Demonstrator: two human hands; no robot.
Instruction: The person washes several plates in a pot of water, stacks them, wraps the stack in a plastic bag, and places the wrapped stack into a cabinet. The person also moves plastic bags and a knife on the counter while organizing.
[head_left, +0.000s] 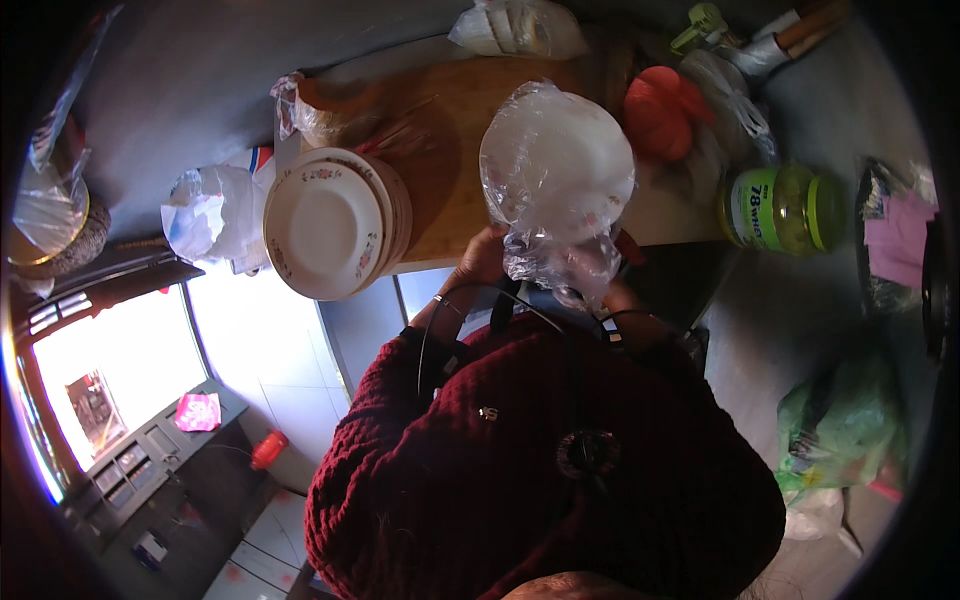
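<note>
In front of me is a white plate with a floral rim (574, 150), covered by clear plastic film or a thin bag (551, 251) that hangs bunched below its near edge. My left hand (484, 259) grips the near left side of the plate and plastic. On the right, my right hand (600, 270) is mostly behind the bunched plastic; its fingers are hard to make out, and its hold cannot be told. A stack of white floral-rimmed plates (322, 232) stands left of my hands, on the near left part of a wooden board (450, 105).
A red plastic bag (660, 112) lies right of the plate. Beyond it are a clear bag (724, 90) and a large jar with a green lid (784, 210). A wrapped bundle (322, 120) sits behind the stack; another plastic bag (521, 30) lies at the back.
</note>
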